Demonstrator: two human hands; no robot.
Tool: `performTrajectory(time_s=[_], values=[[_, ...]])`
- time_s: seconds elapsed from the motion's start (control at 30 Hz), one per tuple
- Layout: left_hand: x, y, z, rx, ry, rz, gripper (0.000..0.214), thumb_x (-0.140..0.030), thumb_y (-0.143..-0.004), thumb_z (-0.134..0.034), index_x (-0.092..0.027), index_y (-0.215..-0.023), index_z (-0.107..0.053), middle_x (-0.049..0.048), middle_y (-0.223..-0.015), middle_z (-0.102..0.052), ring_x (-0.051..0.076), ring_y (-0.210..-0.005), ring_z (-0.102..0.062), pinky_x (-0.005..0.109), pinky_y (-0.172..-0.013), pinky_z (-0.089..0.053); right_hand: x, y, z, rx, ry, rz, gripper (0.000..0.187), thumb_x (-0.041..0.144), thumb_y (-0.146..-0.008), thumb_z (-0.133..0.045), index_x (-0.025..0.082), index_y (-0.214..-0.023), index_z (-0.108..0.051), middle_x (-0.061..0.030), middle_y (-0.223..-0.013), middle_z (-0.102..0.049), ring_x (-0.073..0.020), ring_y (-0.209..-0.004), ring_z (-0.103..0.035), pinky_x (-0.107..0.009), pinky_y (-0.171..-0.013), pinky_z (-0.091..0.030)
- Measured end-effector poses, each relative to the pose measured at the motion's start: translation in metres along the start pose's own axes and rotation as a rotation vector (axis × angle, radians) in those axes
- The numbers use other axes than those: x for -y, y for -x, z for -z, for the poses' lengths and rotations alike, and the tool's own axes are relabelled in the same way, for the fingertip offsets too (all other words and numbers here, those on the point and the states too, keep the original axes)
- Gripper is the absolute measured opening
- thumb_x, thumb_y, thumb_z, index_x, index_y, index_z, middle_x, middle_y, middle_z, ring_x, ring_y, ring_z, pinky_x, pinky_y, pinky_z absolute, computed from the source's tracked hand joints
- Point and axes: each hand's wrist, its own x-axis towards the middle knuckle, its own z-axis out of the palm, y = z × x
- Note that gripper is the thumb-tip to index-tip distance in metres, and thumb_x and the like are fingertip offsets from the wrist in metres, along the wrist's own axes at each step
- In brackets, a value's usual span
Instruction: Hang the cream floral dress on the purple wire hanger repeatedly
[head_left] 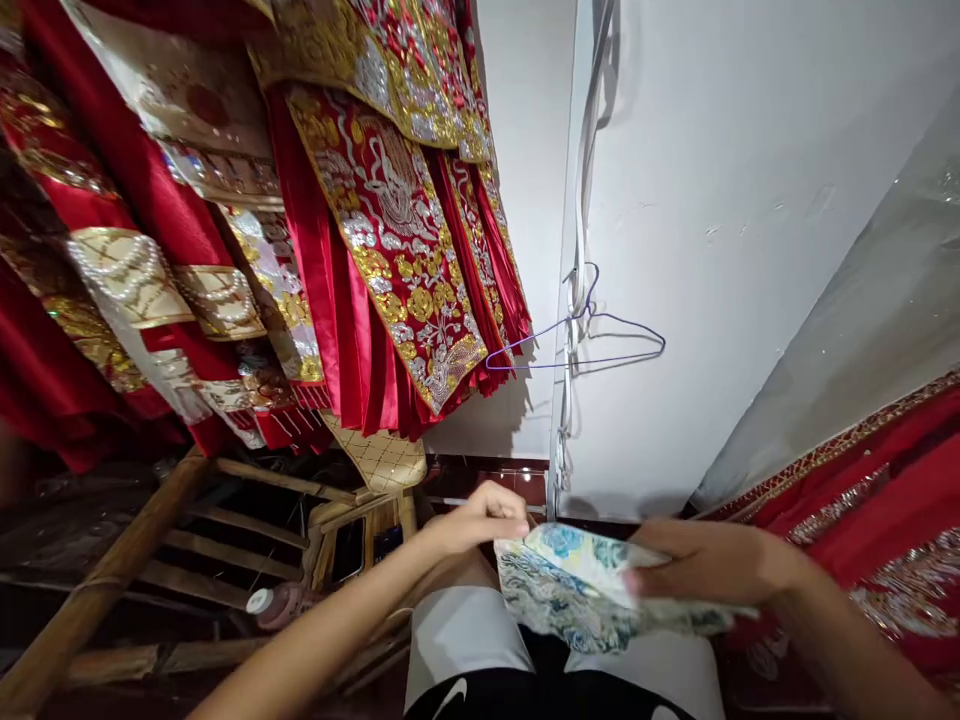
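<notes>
Before white wall (pixel 720 150), patterned cloth (pixel 562 592)

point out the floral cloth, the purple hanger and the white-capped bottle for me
Floral cloth (pixel 562 598): head view, on its patterned front.
Purple hanger (pixel 588 312): head view, on the neck below its hook.
White-capped bottle (pixel 280 607): head view, on its body beside the cap.

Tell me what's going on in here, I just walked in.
A seated person holds a floral cloth over their lap. The left hand pinches one upper corner, and the right hand, a bit blurred, holds the other side. A purple hanger hangs ahead, and embroidered red garments hang to the left.
</notes>
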Motion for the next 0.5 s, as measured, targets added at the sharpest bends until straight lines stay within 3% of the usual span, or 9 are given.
performTrajectory(time_s=[0.1, 0.2, 0.27, 0.33, 0.4, 0.5], values=[[-0.041, 0.013, 0.009, -0.117, -0.01, -0.047, 0.056, -0.068, -0.082, -0.063, -0.018, -0.062, -0.048, -0.0019, -0.058, -0.044, 0.011, -0.057, -0.036, 0.024, -0.055, -0.028, 0.006, -0.02, 0.035, 0.101, 0.162, 0.076, 0.026, 0.043, -0.084, -0.067, 0.021, -0.078, -0.078, -0.0055, -0.074, -0.073, -0.0221, -0.066, -0.065, -0.03, -0.062, -0.052], [-0.068, 0.014, 0.008, -0.141, -0.209, -0.055, 0.044, -0.061, -0.092, -0.054, -0.02, -0.077, -0.052, -0.0016, -0.067, -0.049, 0.013, -0.06, -0.042, 0.024, -0.058, -0.034, -0.005, -0.055, 0.061, -0.177, 0.251, 0.222, 0.026, 0.036, -0.086, -0.06, 0.022, -0.1, -0.078, -0.007, -0.1, -0.076, -0.0265, -0.091, -0.068, -0.032, -0.079, -0.052], [-0.069, 0.011, 0.007, -0.13, -0.49, -0.037, 0.03, -0.052, -0.094, -0.055, -0.022, -0.094, -0.055, -0.0001, -0.076, -0.056, 0.016, -0.065, -0.05, 0.025, -0.062, -0.038, -0.019, -0.078, 0.07, -0.419, 0.375, 0.252, 0.039, 0.03, -0.086, -0.056, 0.024, -0.122, -0.071, -0.007, -0.106, -0.075, -0.027, -0.095, -0.068, -0.033, -0.083, -0.05], [-0.061, 0.005, 0.01, -0.168, -0.793, -0.017, 0.024, -0.041, -0.092, -0.059, -0.024, -0.107, -0.055, 0.0018, -0.081, -0.062, 0.021, -0.071, -0.059, 0.027, -0.067, -0.042, -0.035, -0.1, 0.074, -0.548, 0.512, 0.183, 0.054, 0.028, -0.089, -0.053, 0.024, -0.142, -0.057, -0.0067, -0.091, -0.075, -0.0263, -0.082, -0.068, -0.031, -0.074, -0.049], [-0.051, -0.002, 0.018, -0.228, -1.028, 0.019, 0.02, -0.034, -0.091, -0.058, -0.024, -0.108, -0.054, 0.0037, -0.081, -0.063, 0.026, -0.071, -0.063, 0.03, -0.069, -0.044, -0.052, -0.121, 0.075, -0.57, 0.575, 0.107, 0.062, 0.03, -0.091, -0.052, 0.021, -0.152, -0.045, -0.0051, -0.075, -0.072, -0.0254, -0.068, -0.065, -0.029, -0.063, -0.044], [-0.039, -0.011, 0.036, -0.214, -1.25, 0.108, 0.008, -0.027, -0.092, -0.05, -0.023, -0.097, -0.055, 0.009, -0.085, -0.066, 0.029, -0.072, -0.066, 0.034, -0.07, -0.047, -0.072, -0.142, 0.075, -0.519, 0.565, 0.102, 0.059, 0.027, -0.091, -0.05, 0.023, -0.149, -0.048, -0.0035, -0.072, -0.071, -0.0224, -0.06, -0.062, -0.026, -0.058, -0.04]])
